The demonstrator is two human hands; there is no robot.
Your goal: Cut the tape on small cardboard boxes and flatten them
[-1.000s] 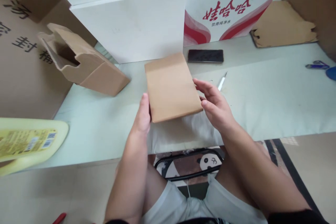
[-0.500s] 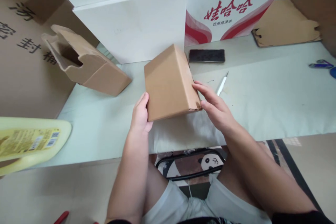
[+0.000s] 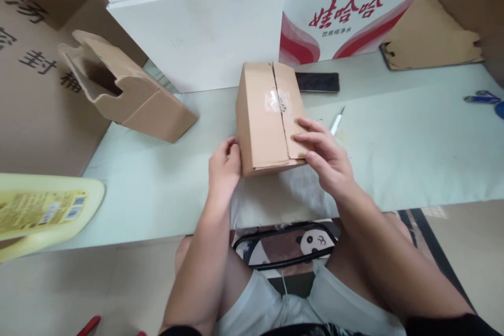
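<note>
A small brown cardboard box [image 3: 262,131] sits tilted on the table in front of me, its seam side facing up. A piece of clear tape crosses the seam between its two flaps. My left hand [image 3: 224,168] presses against the left side near the front corner, fingers curled and partly hidden. On the right, my right hand [image 3: 326,155] grips the flap's edge, fingertips resting on top and thumb at the front corner. Just beyond that hand lies a white pen-like tool [image 3: 337,121] with a pointed dark tip. The box partly covers a black phone [image 3: 318,82].
An open cardboard carton [image 3: 145,110] leans at the left. Large white boxes [image 3: 205,37] line the back. A yellow jug [image 3: 51,210] lies at the left front edge. Flat cardboard [image 3: 429,42] and a blue tool [image 3: 484,97] are at the right. The pale tablecloth [image 3: 409,152] reaches the front edge.
The box has turned over so its taped seam side faces up, and it now covers part of the phone. My left hand has shifted right with it; the right fingers lie further onto the flap.
</note>
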